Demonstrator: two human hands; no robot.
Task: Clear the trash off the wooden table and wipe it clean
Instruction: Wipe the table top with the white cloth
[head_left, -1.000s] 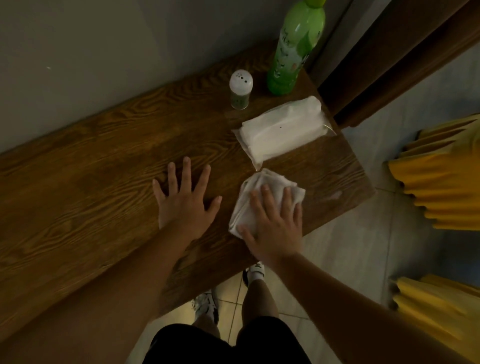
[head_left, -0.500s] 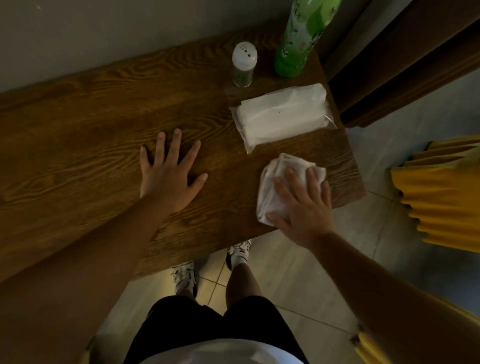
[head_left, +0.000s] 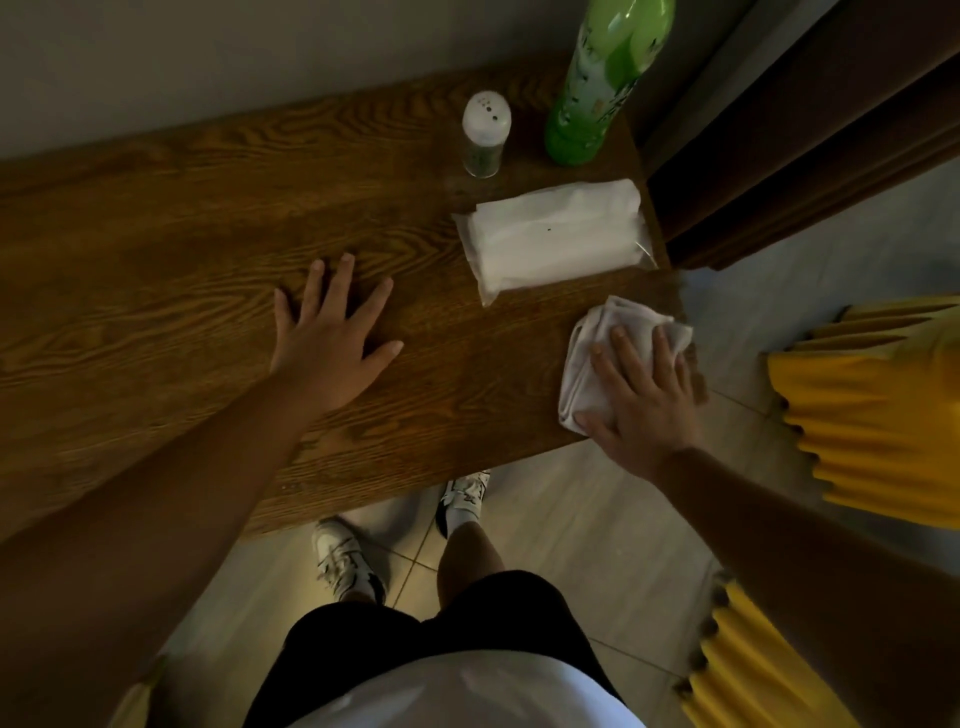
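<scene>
1. Right hand (head_left: 641, 402) flat on the crumpled white cloth (head_left: 605, 353), grip spread wide, pressing rather than clasping, at the right end of the wooden table (head_left: 156, 249).
2. Left hand (head_left: 330, 338) splayed on bare wood, holding nothing.
3. Best done with even pressure and overlapping strokes.
4. Worth steering clear of the tissue pack (head_left: 558, 234), shaker (head_left: 484, 135) and green bottle (head_left: 597, 88).
</scene>
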